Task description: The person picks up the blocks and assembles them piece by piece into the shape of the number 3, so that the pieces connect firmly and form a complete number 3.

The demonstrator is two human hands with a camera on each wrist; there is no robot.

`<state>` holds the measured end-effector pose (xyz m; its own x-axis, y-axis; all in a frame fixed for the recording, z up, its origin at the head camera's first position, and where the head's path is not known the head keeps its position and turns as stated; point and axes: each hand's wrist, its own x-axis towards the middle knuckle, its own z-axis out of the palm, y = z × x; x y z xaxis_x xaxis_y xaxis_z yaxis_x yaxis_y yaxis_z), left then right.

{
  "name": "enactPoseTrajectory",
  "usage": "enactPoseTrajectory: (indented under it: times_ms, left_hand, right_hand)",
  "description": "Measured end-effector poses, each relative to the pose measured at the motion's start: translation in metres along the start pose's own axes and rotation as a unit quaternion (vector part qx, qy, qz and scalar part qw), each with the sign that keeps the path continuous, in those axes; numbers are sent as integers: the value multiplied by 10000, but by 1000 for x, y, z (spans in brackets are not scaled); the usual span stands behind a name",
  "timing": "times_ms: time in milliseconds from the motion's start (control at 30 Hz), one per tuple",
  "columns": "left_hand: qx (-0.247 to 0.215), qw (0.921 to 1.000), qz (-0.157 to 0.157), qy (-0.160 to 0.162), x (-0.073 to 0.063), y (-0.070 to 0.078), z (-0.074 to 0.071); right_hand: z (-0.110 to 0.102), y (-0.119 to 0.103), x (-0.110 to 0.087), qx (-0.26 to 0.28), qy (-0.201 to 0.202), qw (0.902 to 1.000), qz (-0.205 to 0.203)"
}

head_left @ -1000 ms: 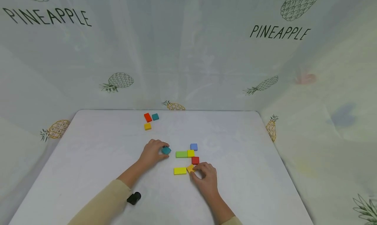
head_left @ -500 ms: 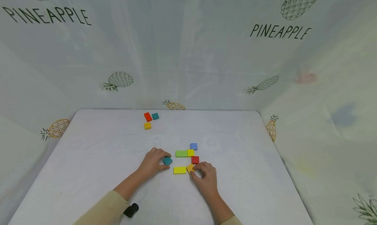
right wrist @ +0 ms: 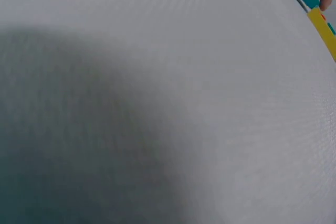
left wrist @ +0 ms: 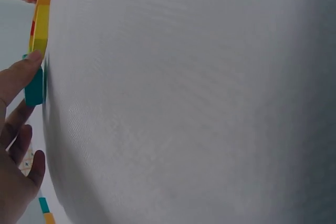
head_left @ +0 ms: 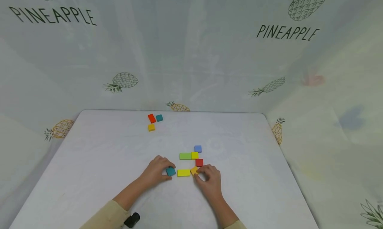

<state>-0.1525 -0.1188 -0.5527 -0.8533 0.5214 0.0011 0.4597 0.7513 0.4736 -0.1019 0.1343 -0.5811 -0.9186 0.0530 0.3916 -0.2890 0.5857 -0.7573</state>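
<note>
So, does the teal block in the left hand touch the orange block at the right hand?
Apart. The head view shows it plainly: the long yellow block lies between the teal block and the orange block.

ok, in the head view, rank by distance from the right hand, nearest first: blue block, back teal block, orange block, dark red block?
1. Orange block: pinched in the right hand.
2. Dark red block: just beyond the fingertips.
3. Blue block: farther out, beyond the red.
4. Back teal block: far back, to the left.
</note>
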Motion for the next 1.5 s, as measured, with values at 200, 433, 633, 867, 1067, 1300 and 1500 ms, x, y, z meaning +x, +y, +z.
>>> enactPoseTrajectory:
  times_ms: [200, 433, 633, 867, 1067, 1300, 1500]
  left_hand:
    - [45, 9996, 209, -168, -1, -3, 2]
    - [4, 9996, 192, -194, -2, -3, 2]
    - [-309, 9995, -78, -78, -5, -2, 2]
    - [-408, 9985, -340, 97, -7, -3, 0]
    - [-408, 9988, -242, 90, -6, -2, 0]
    - [-388, 9990, -188, 68, -4, 0, 2]
    - [-401, 9990, -205, 30, -4, -1, 4]
  right_hand:
    - [0, 1, 0, -33, -15, 9999, 103]
    - [-1, 0, 0, -8, -175, 9988, 463]
    - [1, 2, 0, 33, -190, 9986, 484]
    - [0, 3, 0, -7, -147, 9992, 358]
    - [0, 2, 0, 3, -172, 9988, 455]
    - [1, 2, -1, -12, -163, 9987, 478]
    - [1, 2, -1, 85, -142, 9990, 413]
